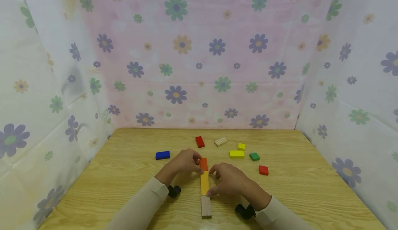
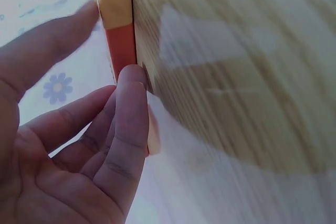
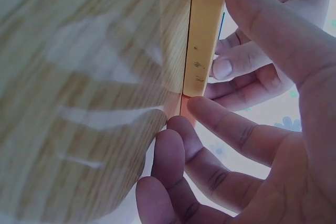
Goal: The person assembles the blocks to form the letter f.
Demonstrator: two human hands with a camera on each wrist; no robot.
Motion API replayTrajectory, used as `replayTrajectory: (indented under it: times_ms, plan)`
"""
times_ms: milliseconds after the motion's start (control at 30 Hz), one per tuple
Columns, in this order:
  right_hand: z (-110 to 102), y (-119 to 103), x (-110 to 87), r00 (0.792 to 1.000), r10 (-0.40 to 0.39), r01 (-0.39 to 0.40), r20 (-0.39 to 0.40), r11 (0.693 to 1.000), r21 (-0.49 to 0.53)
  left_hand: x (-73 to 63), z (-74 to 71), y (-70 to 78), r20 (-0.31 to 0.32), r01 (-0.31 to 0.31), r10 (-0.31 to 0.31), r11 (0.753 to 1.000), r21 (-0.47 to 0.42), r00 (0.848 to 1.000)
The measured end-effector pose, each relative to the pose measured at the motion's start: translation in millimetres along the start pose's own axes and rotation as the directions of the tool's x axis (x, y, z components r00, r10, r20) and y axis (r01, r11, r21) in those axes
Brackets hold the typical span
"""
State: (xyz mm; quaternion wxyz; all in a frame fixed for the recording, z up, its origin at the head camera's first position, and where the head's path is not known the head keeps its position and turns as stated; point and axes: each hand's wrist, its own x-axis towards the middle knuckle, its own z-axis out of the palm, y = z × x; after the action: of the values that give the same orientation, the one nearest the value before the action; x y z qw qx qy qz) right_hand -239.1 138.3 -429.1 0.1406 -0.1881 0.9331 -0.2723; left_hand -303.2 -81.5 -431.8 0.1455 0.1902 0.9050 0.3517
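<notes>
Three blocks form a straight row on the table, end to end. At its far end is an orange block (image 1: 203, 163), in the middle a yellow-orange block (image 1: 204, 183), and nearest me a plain wooden block (image 1: 206, 207). My left hand (image 1: 186, 162) holds the orange block, fingers at its far end and thumb beside its joint with the yellow-orange one. From the right side, my right hand (image 1: 230, 178) grips the yellow-orange block (image 3: 203, 38) lengthwise, thumb by the wooden block and index finger by the orange block (image 2: 122, 45).
Beyond the hands lie a blue block (image 1: 162, 155), a red block (image 1: 200, 141) and a ridged pale wooden piece (image 1: 220, 141). Rightward are two yellow blocks (image 1: 237, 154), a green block (image 1: 254, 156) and a small red block (image 1: 263, 170). Flowered cloth (image 1: 199, 57) surrounds the table.
</notes>
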Motion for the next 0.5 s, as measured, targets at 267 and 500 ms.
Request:
replayTrajectory:
  times_ms: [267,500]
  plan:
    - [-0.1,-0.2,-0.6,1.000,-0.010,0.010,-0.007,1.000,-0.001,-0.2,2.7,2.8,-0.008,0.012,-0.012,1.000,0.010,1.000]
    - [0.4,-0.4,-0.1,1.000,0.004,-0.004,-0.004,1.000,-0.014,-2.9,1.4,4.3,-0.008,0.016,-0.015,1.000,0.016,1.000]
